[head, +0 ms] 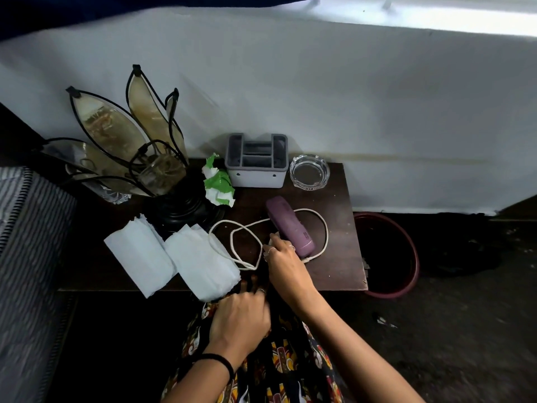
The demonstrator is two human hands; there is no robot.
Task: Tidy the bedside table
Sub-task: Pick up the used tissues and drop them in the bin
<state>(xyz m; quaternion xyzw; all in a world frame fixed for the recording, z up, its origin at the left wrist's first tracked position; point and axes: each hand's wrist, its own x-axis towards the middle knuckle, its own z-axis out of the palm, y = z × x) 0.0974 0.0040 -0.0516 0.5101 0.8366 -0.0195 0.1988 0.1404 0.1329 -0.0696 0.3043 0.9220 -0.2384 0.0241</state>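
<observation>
Left hand [239,318] nearest, at the table [334,269] front edge; fingers [255,292] curled under, hold unclear, likely bracing. Right hand [283,258] just beyond, fingers [271,245] pinched on a small white piece by the cord [250,228], probably its plug, to gather the loops. Purple case [290,225] touches those fingers' right side, lying on the cord. Two tissues [200,257] left. Beyond: lamp [130,146], crumpled wrapper [218,181], organiser [257,161], ashtray [309,171]. Bin [406,257] far right, handy for trash.
</observation>
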